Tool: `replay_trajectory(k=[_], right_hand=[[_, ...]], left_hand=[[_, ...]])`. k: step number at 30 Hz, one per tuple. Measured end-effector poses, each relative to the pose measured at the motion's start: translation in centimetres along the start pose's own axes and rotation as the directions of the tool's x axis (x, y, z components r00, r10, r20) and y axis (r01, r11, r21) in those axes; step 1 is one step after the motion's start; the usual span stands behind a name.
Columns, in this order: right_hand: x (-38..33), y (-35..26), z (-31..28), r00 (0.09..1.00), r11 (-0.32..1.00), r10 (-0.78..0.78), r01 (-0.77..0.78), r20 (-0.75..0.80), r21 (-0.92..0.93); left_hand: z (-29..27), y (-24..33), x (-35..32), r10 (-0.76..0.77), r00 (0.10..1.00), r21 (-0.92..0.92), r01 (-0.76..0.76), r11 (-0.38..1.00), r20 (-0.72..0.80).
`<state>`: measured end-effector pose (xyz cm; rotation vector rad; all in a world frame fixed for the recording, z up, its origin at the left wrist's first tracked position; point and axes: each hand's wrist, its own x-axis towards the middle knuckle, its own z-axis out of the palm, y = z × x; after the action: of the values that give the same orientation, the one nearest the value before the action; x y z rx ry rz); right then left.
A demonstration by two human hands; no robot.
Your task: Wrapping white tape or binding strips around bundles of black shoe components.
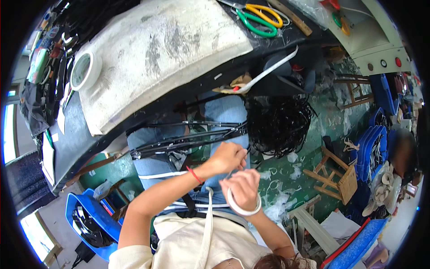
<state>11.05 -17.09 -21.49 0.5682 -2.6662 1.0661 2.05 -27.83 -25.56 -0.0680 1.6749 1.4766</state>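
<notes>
Because nothing visible anchors the thin black strips [179, 144] lying across both denim-covered legs [225, 110], they could slide into the gap between the thighs if a knee shifts. Their right ends lie close to a large black tangle [281, 127] beside the right leg, so a careless pull might snag them there. A slim white ring [245, 211] loops around the right hand [242, 190]; it could catch on the other hand or drop if that arm dips.

Both hands meet above the lap, on the near side of the strips. The left hand [228, 158], with a red cord [194, 175] at its wrist, has fingers curled inward. The right hand's fingers are bent too, just nearer the body. Neither is spread wide, but the tips are partly hidden, so I cannot tell whether they are closed or pinch anything. Farther off, beyond the knees, stands the desk [87, 134].
</notes>
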Motion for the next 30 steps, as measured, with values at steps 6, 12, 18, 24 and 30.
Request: replay_trajectory(k=[6,12,18,24,30], right_hand=[[2.3,2.0,-2.5,0.983,0.977,0.178,-0.182,0.041,0.114],[3.5,6.6,-2.2,0.925,0.917,0.319,-0.356,0.205,0.180],[4.1,8.8,-1.6,0.740,0.620,0.506,-0.669,0.444,0.409],[3.7,9.2,-0.1,0.791,0.685,0.480,-0.608,0.379,0.401],[3.3,9.3,0.8,0.913,0.891,0.331,-0.386,0.239,0.241]], left_hand=[[-4.2,0.4,-2.9,-0.232,0.959,-0.057,0.244,0.968,0.160],[-6.2,0.4,-7.0,0.027,0.999,0.232,-0.035,0.972,0.038],[-6.9,-1.4,-7.3,0.038,0.999,0.204,-0.035,0.978,-0.010],[-7.0,-2.1,-7.3,0.040,0.999,0.159,-0.040,0.986,0.008],[-7.3,-2.5,-7.0,-0.055,0.997,0.141,0.048,0.989,0.047]])
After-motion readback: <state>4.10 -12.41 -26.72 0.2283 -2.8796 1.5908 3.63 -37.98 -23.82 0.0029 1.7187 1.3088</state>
